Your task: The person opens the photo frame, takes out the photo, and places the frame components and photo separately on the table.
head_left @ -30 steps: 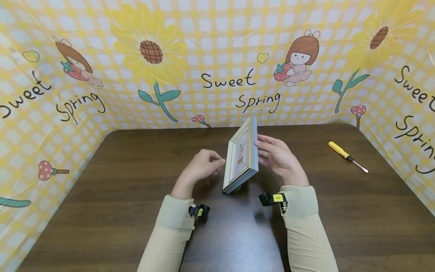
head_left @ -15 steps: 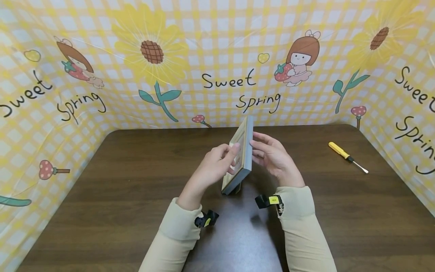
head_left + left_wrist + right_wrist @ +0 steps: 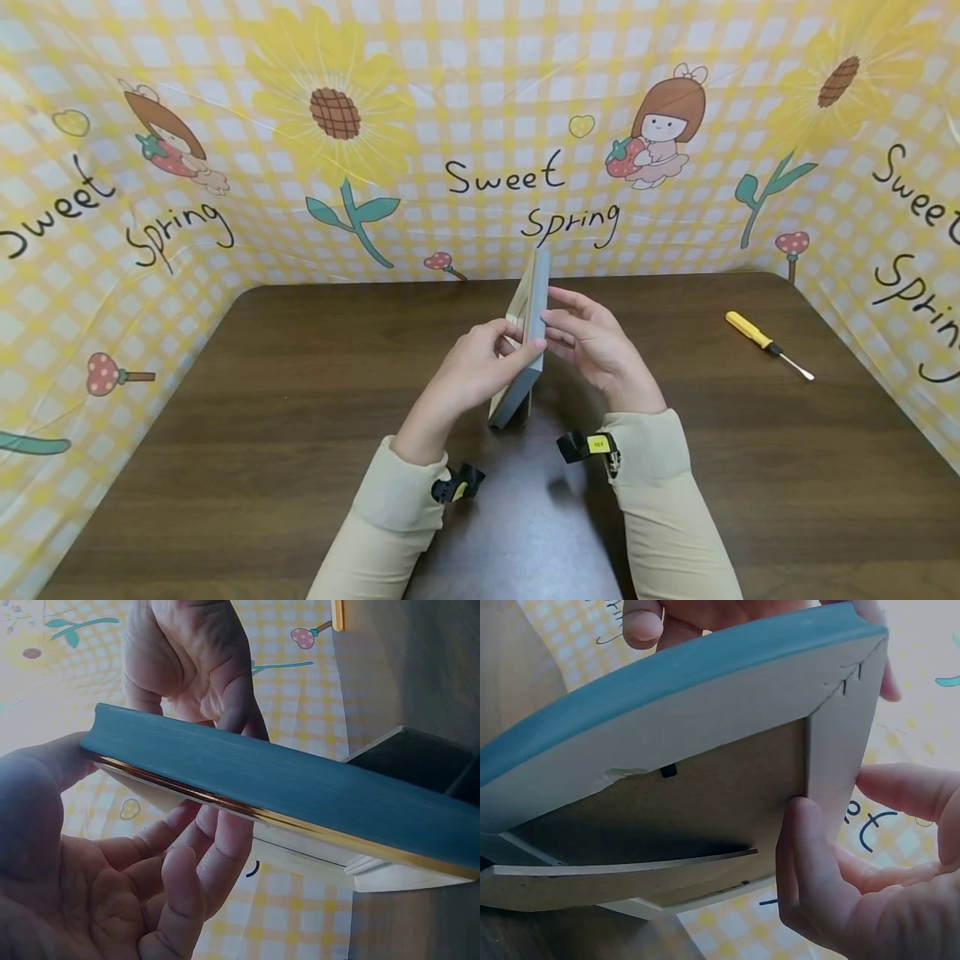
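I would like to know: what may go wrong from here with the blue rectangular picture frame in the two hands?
1. The blue rectangular picture frame is tilted, with the left hand and right hand at its edges. If either grip loosens, it might slip or tip.
2. The thin brown flat back stand juts out behind it, so it could bend or fold if pressed.

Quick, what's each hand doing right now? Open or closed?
Left hand: closed, holding the frame.
Right hand: closed, holding the same frame, touching its back.
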`<state>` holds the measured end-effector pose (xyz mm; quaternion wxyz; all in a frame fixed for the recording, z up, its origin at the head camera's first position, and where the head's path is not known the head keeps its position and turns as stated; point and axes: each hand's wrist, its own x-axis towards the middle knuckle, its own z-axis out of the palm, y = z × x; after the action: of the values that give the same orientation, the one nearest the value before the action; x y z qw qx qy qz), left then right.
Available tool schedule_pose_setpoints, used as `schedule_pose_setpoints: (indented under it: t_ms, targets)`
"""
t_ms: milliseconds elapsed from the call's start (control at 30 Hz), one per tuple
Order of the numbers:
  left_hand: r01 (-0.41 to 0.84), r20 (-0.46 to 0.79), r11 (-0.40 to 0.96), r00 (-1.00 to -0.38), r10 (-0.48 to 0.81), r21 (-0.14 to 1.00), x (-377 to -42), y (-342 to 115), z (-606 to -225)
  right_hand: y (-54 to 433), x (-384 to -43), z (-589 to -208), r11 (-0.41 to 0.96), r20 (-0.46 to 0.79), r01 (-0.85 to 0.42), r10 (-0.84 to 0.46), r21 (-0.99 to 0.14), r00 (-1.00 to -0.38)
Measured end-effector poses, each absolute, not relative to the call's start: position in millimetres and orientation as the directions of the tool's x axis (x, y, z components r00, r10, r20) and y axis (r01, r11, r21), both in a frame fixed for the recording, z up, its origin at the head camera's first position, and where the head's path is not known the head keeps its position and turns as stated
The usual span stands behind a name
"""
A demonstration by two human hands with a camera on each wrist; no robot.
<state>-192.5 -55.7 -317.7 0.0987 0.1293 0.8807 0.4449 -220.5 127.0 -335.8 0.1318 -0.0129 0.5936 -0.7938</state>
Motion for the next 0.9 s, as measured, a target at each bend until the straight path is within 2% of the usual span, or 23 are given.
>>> schedule_pose_setpoints:
  t_ms: [500, 900]
  targets:
    - [0.128, -0.082, 0.580, -0.943, 0.322, 0.804, -195.3, -62.6, -316.9, 123.3, -223.8, -340.9, -0.192, -0.160, 0.207, -0.233, -0.959, -0.959]
    - [0.097, -0.112, 0.453, -0.904, 0.412, 0.886, -202.3, -77.9, -318.5, 122.6, -227.8, -351.9, -0.065, -0.212, 0.227, -0.185, -0.972, -0.960]
